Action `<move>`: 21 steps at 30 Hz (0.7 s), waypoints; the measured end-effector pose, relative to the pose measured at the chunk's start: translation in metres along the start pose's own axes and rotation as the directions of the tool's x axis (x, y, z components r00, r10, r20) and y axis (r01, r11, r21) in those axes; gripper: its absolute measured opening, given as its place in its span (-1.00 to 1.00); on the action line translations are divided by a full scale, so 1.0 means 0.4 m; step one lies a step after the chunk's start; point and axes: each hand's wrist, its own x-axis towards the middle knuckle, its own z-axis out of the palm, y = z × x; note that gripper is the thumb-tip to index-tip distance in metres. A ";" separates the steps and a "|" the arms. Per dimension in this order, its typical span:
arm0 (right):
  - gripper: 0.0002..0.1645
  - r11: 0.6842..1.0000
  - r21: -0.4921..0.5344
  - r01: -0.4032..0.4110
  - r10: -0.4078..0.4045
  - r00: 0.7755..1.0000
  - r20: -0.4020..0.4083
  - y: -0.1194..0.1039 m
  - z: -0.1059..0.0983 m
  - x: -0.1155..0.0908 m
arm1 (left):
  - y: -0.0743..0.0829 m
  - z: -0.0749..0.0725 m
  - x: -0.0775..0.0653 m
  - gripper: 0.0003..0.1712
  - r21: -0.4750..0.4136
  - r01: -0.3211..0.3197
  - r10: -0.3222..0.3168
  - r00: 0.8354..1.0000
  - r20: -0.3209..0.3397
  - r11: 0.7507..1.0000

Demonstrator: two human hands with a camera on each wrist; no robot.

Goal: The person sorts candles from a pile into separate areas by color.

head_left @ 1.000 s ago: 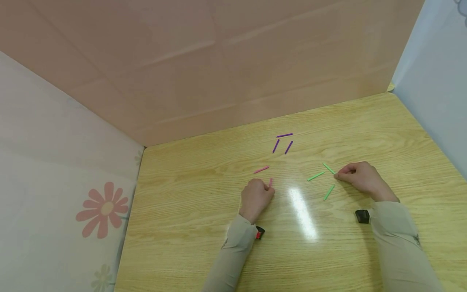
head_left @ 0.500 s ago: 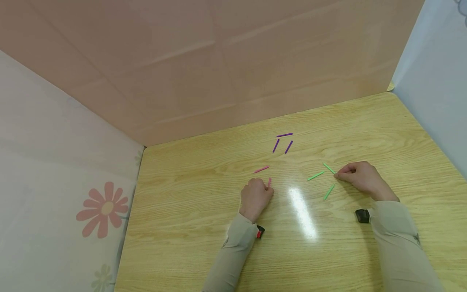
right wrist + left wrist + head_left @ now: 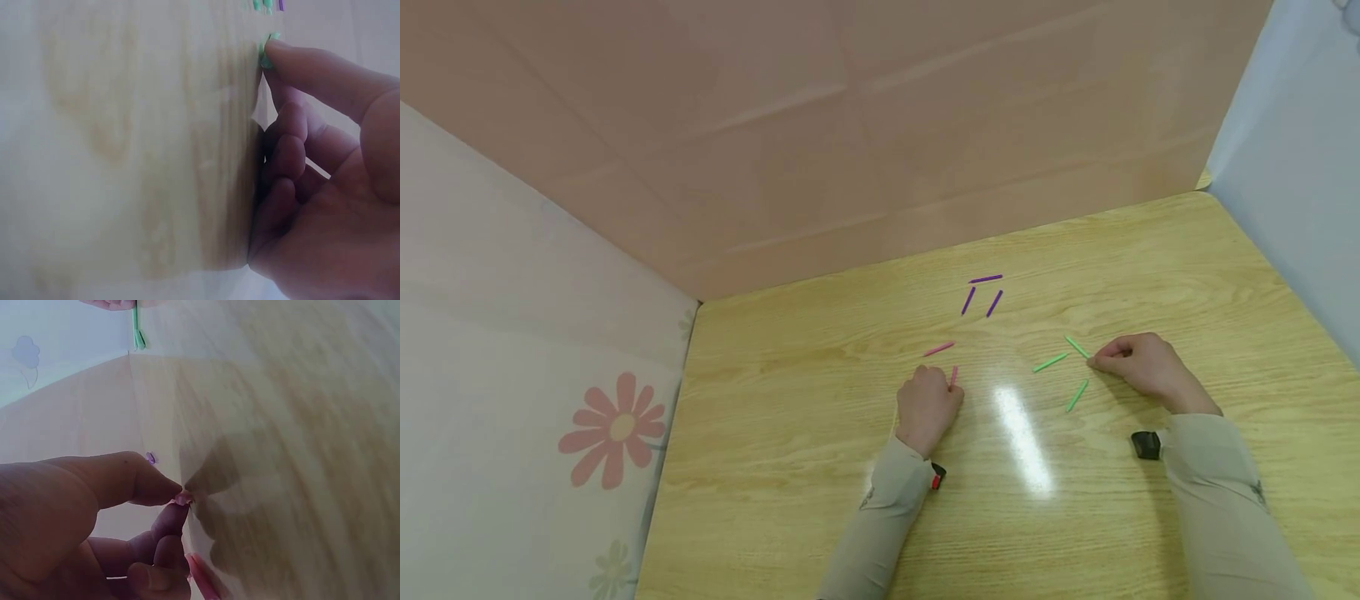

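In the head view my left hand (image 3: pixel 927 410) pinches a short pink stick (image 3: pixel 954 377) between thumb and fingertip. Its end (image 3: pixel 183 498) faces the left wrist camera, and the fingertips hide the rest. A second pink stick (image 3: pixel 938 349) lies just beyond that hand. Over on the right, my right hand (image 3: pixel 1142 368) pinches the near end of a thin green stick (image 3: pixel 1077 346). The right wrist view shows that green stick (image 3: pixel 269 55) between thumb and forefinger, right at the tabletop. Two more green sticks, one left (image 3: pixel 1050 362) and one nearer (image 3: pixel 1077 396), lie beside it.
Three purple sticks lie farther back: one crosswise (image 3: pixel 986 278), with a left one (image 3: pixel 968 301) and a right one (image 3: pixel 995 303) slanting below it. A pinkish panel (image 3: pixel 880 167) stands behind the wooden table (image 3: pixel 775 500). Pale walls flank both sides.
The pink stick in my left hand has swung slightly to the left at its far end. My right hand keeps its place at the green stick.
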 end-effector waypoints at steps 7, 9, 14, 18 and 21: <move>-0.46 1.000 -0.006 0.006 -0.006 1.000 -0.006 -0.005 -0.005 -0.002 | 0.003 0.005 0.001 -0.53 0.016 0.003 -0.003 1.000 -0.008 1.000; -0.46 1.000 -0.005 0.006 -0.006 1.000 -0.007 -0.005 -0.007 -0.003 | 0.003 0.006 0.002 -0.54 0.021 0.001 0.000 1.000 -0.013 1.000; -0.45 1.000 0.007 -0.002 0.002 1.000 -0.004 0.000 -0.008 -0.003 | 0.006 0.003 0.003 -0.52 0.025 -0.001 0.001 1.000 -0.002 1.000; -0.45 1.000 0.014 -0.004 0.004 1.000 -0.002 0.006 -0.002 -0.001 | 0.007 -0.002 0.000 -0.52 0.018 0.025 -0.025 0.999 0.035 1.000; -0.46 1.000 0.014 -0.001 0.001 1.000 -0.007 0.008 0.001 0.000 | 0.008 -0.004 -0.002 -0.52 0.028 0.032 -0.033 0.998 0.048 0.999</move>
